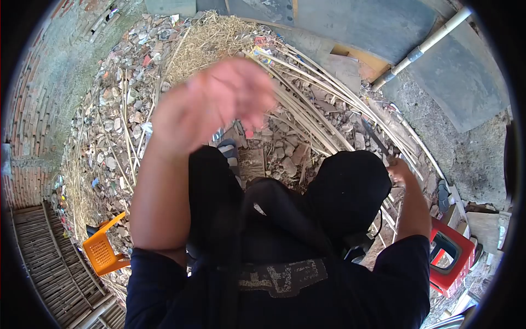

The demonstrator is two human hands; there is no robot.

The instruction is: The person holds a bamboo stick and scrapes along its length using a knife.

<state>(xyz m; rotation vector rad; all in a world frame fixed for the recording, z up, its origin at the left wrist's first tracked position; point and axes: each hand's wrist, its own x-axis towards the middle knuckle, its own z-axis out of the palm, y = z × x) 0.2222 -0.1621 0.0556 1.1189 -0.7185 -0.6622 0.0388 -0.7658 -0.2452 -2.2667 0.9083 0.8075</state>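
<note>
Knife (377, 139): held by its handle (391, 160) in the right hand (403, 172), out past the right knee (350, 181); slants forward and toward the left, long blade crossing pale strips in this view. Hard to judge real contact from mere overlap.

Right fingers: wrapped around the handle, apparently firmly, though small in view and seen from above.

Left hand (224, 101): raised close to the camera, above and ahead of the left knee (211, 170), well apart from the knife. Badly blurred, with fingers loosely spread and a little curled; shows no strip or tool in the palm.

Bamboo strips (309, 120): lie on the ground ahead, in a loose bundle running away from the knees, with longer ones fanned toward the right. Long and slender; likely bamboo, judging by colour and shape.

Done so far: seems to include many strips already narrowed and laid down, plus a heap of straw-coloured shavings (211, 44) at the far end, probably waste from blade work.

Left over: impossible to count from here. Shows no strip in the left hand and no cut under way.

Stage: looks partway, judging only by loose, unjoined strips.

Rubble (289, 164): spreads under and around the strips.

Seats: include an orange plastic chair (101, 252) at left and a red plastic stool (452, 263) near the right elbow.
</note>
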